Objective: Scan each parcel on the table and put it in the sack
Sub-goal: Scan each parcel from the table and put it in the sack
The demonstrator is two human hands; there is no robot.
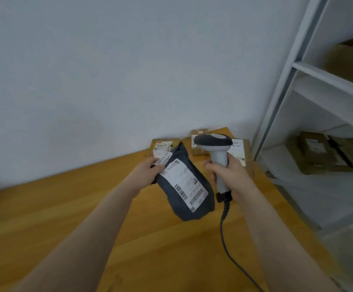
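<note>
The left hand (pixel 147 172) pinches the far left corner of a dark grey plastic mailer parcel (pixel 187 185), held tilted above the wooden surface (pixel 150 249), its white barcode label facing up. Just right of it, not touching, the right hand (pixel 232 175) is curled round the handle of a grey-and-white handheld scanner (pixel 215 146), whose coiled cable (pixel 224 224) trails towards the near edge. Brown cardboard parcels (pixel 197 150) sit at the far edge against the wall. White metal shelving (pixel 319 79) stands along the surface's right edge; bare wood spreads left and near.
</note>
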